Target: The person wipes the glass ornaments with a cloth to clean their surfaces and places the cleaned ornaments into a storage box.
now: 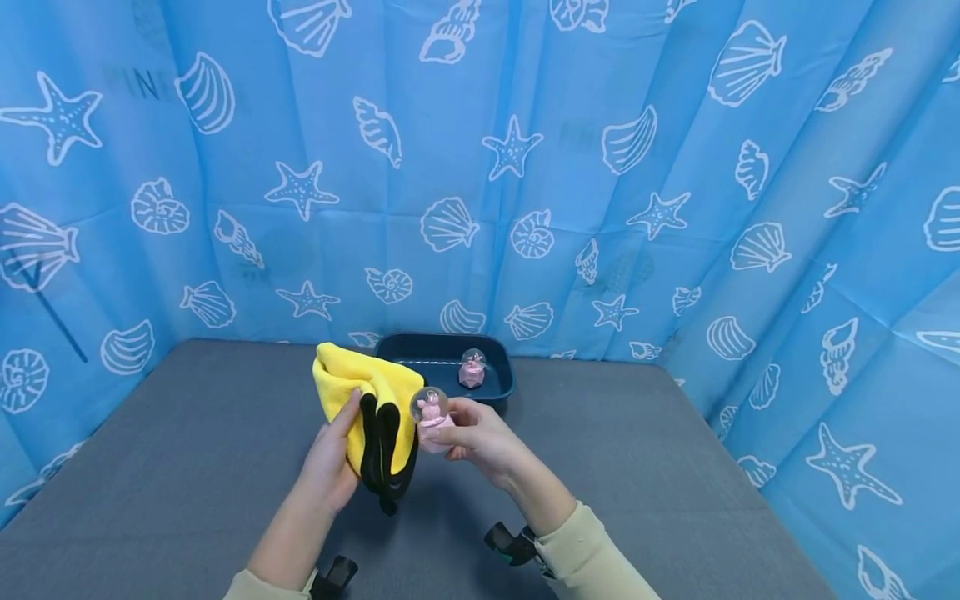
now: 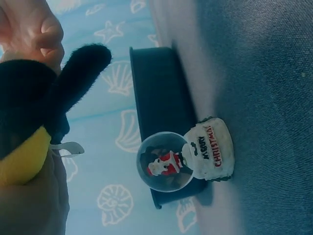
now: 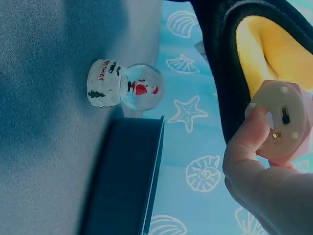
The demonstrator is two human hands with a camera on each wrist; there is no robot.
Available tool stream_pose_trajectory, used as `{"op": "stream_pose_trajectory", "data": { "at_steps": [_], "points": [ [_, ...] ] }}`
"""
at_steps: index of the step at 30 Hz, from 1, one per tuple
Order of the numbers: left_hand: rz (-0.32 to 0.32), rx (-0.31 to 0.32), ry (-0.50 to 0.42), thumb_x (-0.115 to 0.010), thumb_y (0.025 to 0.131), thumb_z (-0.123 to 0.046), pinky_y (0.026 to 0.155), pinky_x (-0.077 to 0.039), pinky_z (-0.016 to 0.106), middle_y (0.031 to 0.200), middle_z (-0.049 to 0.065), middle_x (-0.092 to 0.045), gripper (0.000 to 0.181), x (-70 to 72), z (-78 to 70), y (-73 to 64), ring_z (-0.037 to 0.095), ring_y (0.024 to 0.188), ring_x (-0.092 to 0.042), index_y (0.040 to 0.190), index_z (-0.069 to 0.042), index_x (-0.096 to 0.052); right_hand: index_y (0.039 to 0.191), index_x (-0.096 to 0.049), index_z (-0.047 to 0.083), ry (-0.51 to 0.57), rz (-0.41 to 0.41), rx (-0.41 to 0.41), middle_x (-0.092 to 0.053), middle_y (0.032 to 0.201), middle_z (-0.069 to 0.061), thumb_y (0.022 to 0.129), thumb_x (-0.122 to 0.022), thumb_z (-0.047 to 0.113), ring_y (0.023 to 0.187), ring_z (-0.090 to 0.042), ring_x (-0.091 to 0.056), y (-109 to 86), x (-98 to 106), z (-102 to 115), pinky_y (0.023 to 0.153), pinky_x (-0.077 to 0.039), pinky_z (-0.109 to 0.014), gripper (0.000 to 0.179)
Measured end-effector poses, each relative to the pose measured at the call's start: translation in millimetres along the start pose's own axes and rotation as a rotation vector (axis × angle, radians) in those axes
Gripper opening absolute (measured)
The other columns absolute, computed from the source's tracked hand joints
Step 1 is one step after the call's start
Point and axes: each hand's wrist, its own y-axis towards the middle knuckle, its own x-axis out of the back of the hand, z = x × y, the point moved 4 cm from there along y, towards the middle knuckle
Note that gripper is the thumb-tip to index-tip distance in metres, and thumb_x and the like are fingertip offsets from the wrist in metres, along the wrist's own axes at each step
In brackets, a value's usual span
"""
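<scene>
Holding pink snow globe [image 1: 432,422], clear-domed, figure [image 1: 431,407] inside perhaps animal

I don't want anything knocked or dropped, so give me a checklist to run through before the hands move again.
1. Right hand grips the pink snow globe: ok.
2. Left hand holds the yellow cloth: ok, beside that globe.
3. Cloth pressed on the glass dome: cannot tell; they overlap in the head view.
4. Second pink snow globe upright in the dark blue tray: ok.
5. Christmas snow globe upright on the table: ok, outside the tray.
6. Christmas snow globe visible in the head view: not ok; only the wrist views show it.
</scene>
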Motion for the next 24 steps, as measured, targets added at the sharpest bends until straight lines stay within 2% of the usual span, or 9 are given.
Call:
{"op": "stream_pose_trajectory", "data": {
  "at_steps": [4,8,13,15,18,20,21,24],
  "points": [
    [0.026,-0.009,0.068,-0.055,0.097,-0.044,0.094,-0.047,0.024,0.109,-0.005,-0.056,0.045,-6.1,2.0,0.3,0.009,0.104,-0.058,0.128,-0.015,-0.040,0.116,-0.060,-0.002,-0.038,-0.021,0.010,-0.059,0.097,-0.007,0.088,-0.071,0.017,0.083,-0.019,-0.055,-0.6,-1.6,1.5,0.067,-0.047,-0.024,0.036],
    [0.036,0.002,0.124,-0.054,0.098,-0.044,0.091,-0.048,0.025,0.108,-0.002,-0.055,0.047,-13.7,5.0,-1.3,0.010,0.100,-0.058,0.129,-0.012,-0.038,0.121,-0.060,0.000,-0.119,-0.053,0.041,-0.059,0.099,-0.007,0.087,-0.073,0.018,0.087,-0.020,-0.053,-1.7,-2.0,3.0,0.068,-0.048,-0.026,0.040],
    [0.077,-0.001,0.183,-0.057,0.098,-0.038,0.087,-0.050,0.025,0.108,0.002,-0.052,0.048,-24.1,11.2,-2.7,0.014,0.097,-0.057,0.129,-0.008,-0.036,0.121,-0.061,0.000,-0.238,-0.085,0.135,-0.058,0.099,-0.007,0.087,-0.071,0.009,0.089,-0.020,-0.053,-2.2,-3.7,5.6,0.074,-0.052,-0.029,0.037],
    [0.114,-0.020,0.238,-0.060,0.097,-0.031,0.085,-0.051,0.028,0.110,0.005,-0.051,0.048,-27.3,14.5,-2.8,0.017,0.097,-0.057,0.130,-0.007,-0.035,0.116,-0.063,0.000,-0.341,-0.113,0.200,-0.055,0.096,-0.006,0.085,-0.071,0.005,0.088,-0.020,-0.050,-1.7,-5.7,6.5,0.074,-0.050,-0.029,0.032],
    [0.146,-0.049,0.334,-0.067,0.092,-0.022,0.084,-0.052,0.031,0.111,0.011,-0.050,0.053,-30.4,17.8,-2.8,0.022,0.096,-0.057,0.131,-0.006,-0.034,0.112,-0.066,0.002,-0.551,-0.166,0.308,-0.049,0.091,-0.003,0.081,-0.074,0.003,0.085,-0.018,-0.047,-4.6,-11.0,8.9,0.070,-0.045,-0.029,0.031],
    [0.125,-0.067,0.389,-0.070,0.088,-0.020,0.082,-0.052,0.032,0.112,0.013,-0.050,0.057,-31.0,18.4,-3.5,0.023,0.095,-0.057,0.130,-0.006,-0.034,0.111,-0.067,0.003,-0.700,-0.197,0.385,-0.047,0.091,-0.002,0.079,-0.076,0.003,0.085,-0.018,-0.046,-8.3,-15.9,10.5,0.070,-0.045,-0.029,0.033],
    [0.104,-0.068,0.386,-0.071,0.088,-0.019,0.082,-0.052,0.032,0.112,0.013,-0.051,0.058,-31.0,18.8,-3.8,0.023,0.094,-0.057,0.130,-0.005,-0.035,0.112,-0.067,0.004,-0.749,-0.201,0.416,-0.047,0.091,-0.001,0.078,-0.078,0.004,0.085,-0.017,-0.047,-10.4,-18.4,11.5,0.071,-0.046,-0.028,0.035],
    [0.018,-0.068,0.305,-0.072,0.087,-0.017,0.080,-0.054,0.031,0.107,0.011,-0.054,0.054,-30.0,20.7,-4.7,0.021,0.091,-0.061,0.127,-0.004,-0.038,0.115,-0.067,0.005,-0.831,-0.200,0.452,-0.046,0.093,0.000,0.076,-0.081,0.005,0.088,-0.017,-0.046,-13.9,-24.2,12.9,0.075,-0.047,-0.028,0.042]
  ]
}}
